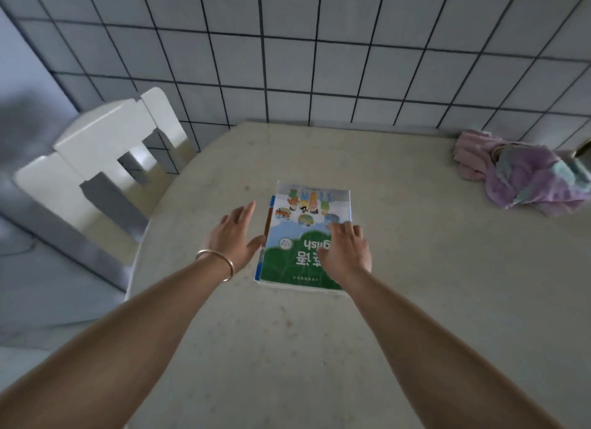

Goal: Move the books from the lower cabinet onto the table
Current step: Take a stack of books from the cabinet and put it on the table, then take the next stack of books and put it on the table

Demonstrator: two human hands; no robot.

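Head view: books (305, 236) seemingly under right hand (347, 252).

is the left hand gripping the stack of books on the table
No, the left hand is open with fingers straight beside the green-and-blue-covered stack of books, which lies flat on the pale round table.

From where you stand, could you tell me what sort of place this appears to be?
Probably a home dining corner: a pale round table set against a grey tiled wall, a white chair beside it, and a crumpled cloth near the stacked books.
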